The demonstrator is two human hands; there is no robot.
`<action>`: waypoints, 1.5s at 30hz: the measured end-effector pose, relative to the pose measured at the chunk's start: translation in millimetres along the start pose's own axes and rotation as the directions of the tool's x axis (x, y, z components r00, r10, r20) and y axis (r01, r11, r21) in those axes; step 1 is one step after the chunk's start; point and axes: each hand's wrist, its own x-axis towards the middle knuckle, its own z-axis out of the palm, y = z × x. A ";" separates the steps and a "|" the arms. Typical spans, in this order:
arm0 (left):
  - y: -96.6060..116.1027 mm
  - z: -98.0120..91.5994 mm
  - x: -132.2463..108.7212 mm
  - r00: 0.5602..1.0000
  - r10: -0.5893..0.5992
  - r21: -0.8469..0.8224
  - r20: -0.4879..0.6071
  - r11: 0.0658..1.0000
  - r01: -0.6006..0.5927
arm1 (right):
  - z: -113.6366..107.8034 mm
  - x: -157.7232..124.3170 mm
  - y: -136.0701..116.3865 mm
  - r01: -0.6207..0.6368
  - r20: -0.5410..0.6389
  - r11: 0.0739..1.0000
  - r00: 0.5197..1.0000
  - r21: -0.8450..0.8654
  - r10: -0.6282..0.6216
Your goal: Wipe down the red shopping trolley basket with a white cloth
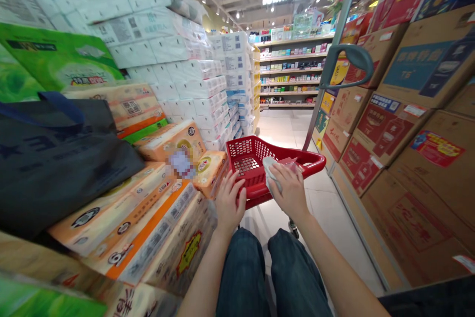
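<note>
A red shopping cart [256, 189] with a perforated basket stands right in front of my knees, its handle towards me. At the near left corner, my left hand [230, 202] is curled over the handle's end, fingers on top and the thumb lower down. My right hand [287, 187] presses a crumpled, pale whitish-green wipe [270, 168] onto the handle side, its fingers bent over it. Beside the right fingertips a pinkish-red, partly clear panel [293, 162] shows on the cart. The palms of both hands are hidden.
Orange tissue packs [148, 223] and a dark tote bag [59, 158] are close on the left, below tall white tissue stacks [159, 50]. Cardboard cartons [419, 178] line the right, beside a metal post [334, 65]. Stocked shelves [293, 69] stand beyond the tiled floor [326, 208].
</note>
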 end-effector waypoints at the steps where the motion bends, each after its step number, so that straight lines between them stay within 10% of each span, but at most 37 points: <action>1: 9.3 1.0 2.4 0.999 0.037 0.095 0.039 0.995 -0.041 | 1.9 0.1 -5.2 -0.001 0.001 1.000 1.000 -0.011 0.001; 10: 35.1 23.6 8.3 0.977 0.040 0.290 0.208 0.952 -0.101 | 3.1 -3.2 40.8 0.171 -0.058 0.985 0.984 -0.004 -0.171; 15: 27.0 29.0 7.4 0.985 0.100 0.261 0.139 0.956 -0.134 | 8.0 -2.7 92.0 -0.049 -0.314 0.998 0.948 0.034 0.057; 23: 28.4 36.2 1.4 0.988 0.101 0.284 0.117 0.950 -0.131 | 32.4 -16.0 18.2 0.082 -0.268 0.997 0.960 0.014 -0.076; 27: 23.9 36.0 -6.5 0.975 0.173 0.287 0.140 0.935 -0.207 | 25.7 -18.1 47.0 0.186 -0.263 0.981 0.945 -0.053 -0.193; 33: 27.9 48.7 -13.7 0.975 0.199 0.296 0.101 0.929 -0.221 | 23.5 -15.2 49.3 -0.065 -0.397 0.997 0.915 0.030 0.072; 39: 19.8 47.0 -16.4 0.971 0.223 0.297 0.088 0.924 -0.240 | 21.2 -16.1 35.4 0.187 -0.244 0.982 0.952 -0.014 -0.185; 45: 13.9 42.7 -16.2 0.966 0.243 0.269 0.089 0.928 -0.258 | 17.1 -6.5 88.6 -0.079 -0.400 0.993 0.910 0.087 0.108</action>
